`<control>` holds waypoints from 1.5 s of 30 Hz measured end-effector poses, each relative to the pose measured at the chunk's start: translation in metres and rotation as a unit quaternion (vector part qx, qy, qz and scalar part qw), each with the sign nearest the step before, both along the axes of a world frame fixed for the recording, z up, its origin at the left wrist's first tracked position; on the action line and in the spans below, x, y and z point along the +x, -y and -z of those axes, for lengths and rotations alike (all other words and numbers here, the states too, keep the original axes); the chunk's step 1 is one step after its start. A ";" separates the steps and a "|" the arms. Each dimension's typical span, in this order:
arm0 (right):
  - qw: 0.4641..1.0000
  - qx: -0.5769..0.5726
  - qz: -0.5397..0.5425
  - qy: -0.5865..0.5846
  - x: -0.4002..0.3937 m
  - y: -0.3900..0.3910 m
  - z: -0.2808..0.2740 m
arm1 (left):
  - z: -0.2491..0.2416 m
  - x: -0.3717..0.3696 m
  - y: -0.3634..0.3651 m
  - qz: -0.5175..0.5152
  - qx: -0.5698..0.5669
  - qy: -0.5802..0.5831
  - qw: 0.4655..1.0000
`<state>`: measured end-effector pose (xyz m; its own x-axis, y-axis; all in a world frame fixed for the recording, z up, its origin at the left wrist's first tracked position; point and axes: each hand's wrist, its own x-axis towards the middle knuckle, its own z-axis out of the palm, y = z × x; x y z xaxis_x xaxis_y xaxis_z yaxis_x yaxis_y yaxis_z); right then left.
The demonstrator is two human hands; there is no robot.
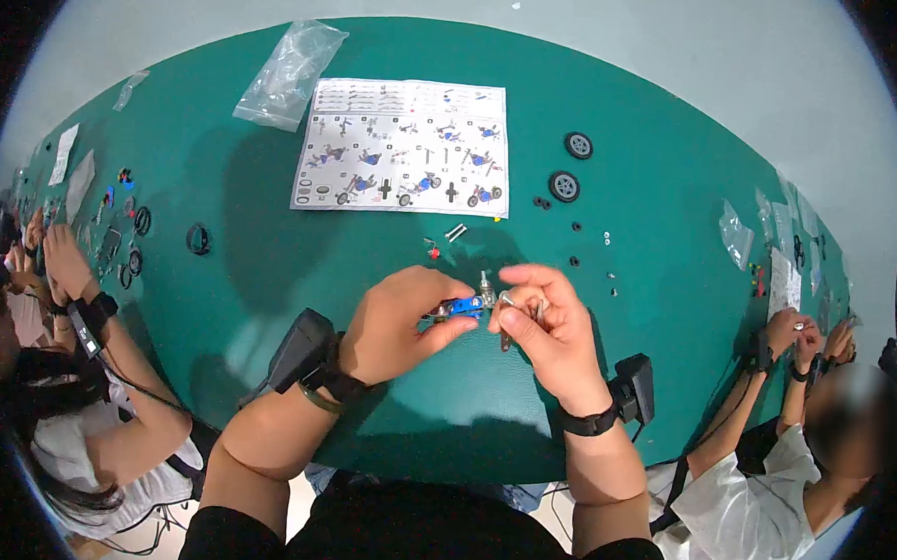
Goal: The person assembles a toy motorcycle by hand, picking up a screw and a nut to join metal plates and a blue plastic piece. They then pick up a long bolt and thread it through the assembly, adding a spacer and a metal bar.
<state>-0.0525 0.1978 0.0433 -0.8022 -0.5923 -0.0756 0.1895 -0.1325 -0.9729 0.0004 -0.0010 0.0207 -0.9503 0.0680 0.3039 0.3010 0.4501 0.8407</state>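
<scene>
My left hand [399,316] pinches a small blue model motorbike part [464,307] between thumb and fingers. A silver metal fitting [485,287] sticks up at the part's right end. Close against it, my right hand [564,347] has thumb and fingers closed on a small flat metal piece [506,335], whose exact kind I cannot make out. The fingers partly cover both pieces. Just beyond my hands lie silver metal tubes [456,232] and a small red piece [434,251].
A printed instruction sheet [402,148] lies ahead, beside a clear plastic bag [289,73]. Two black wheels [565,187] and several small black and silver parts rest to the right. A black ring-shaped part [199,239] lies left. Other people work at both sides.
</scene>
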 end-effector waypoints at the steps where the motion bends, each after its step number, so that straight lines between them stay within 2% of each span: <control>1: 1.000 -0.010 -0.002 -0.026 0.000 0.000 0.006 | -0.001 0.000 0.000 0.001 -0.002 -0.002 1.000; 7: 0.998 0.026 0.025 -0.054 0.007 0.002 0.002 | 0.000 -0.001 -0.001 -0.012 -0.010 -0.044 0.999; 10: 0.992 0.054 0.021 -0.117 0.006 -0.001 0.006 | -0.003 0.001 -0.003 0.008 -0.044 -0.026 0.999; 13: 0.991 0.047 0.036 -0.119 0.007 -0.003 0.007 | -0.002 0.001 -0.004 0.029 -0.068 -0.107 0.992; 16: 0.985 0.061 0.043 -0.154 0.004 -0.005 0.006 | -0.004 0.000 -0.004 -0.003 -0.105 -0.175 0.979; 19: 0.978 0.087 0.075 -0.175 0.007 -0.002 0.005 | 0.000 -0.004 0.001 -0.035 -0.133 -0.155 0.978; 22: 0.924 0.139 0.093 -0.343 0.008 0.003 -0.002 | -0.001 -0.003 0.002 -0.044 -0.147 -0.121 0.981; 25: 0.913 0.150 0.117 -0.362 0.015 0.007 -0.005 | -0.026 0.007 -0.005 -0.066 -0.185 -0.103 0.975; 29: 0.900 0.140 0.130 -0.392 0.018 0.010 -0.004 | -0.042 0.021 -0.003 -0.041 -0.108 -0.103 0.988; 33: 0.883 0.116 0.114 -0.441 0.021 0.013 -0.001 | -0.027 0.021 -0.008 -0.028 -0.024 -0.099 0.994; 38: 0.887 0.108 0.126 -0.430 0.022 0.016 0.001 | -0.025 0.020 -0.012 -0.046 0.038 -0.067 0.996; 42: 0.903 0.122 0.105 -0.399 0.021 0.016 -0.002 | -0.022 0.019 -0.012 -0.059 0.045 -0.055 0.996; 45: 0.953 0.076 0.080 -0.283 0.021 0.013 0.002 | -0.020 0.017 -0.011 -0.066 0.023 -0.062 0.996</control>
<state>-0.0318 0.1847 0.0417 -0.8190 -0.4756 0.3209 -0.3824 0.0354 -0.9233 0.0171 0.0102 0.0411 -0.9049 -0.0719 0.4194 0.3447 0.4543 0.8215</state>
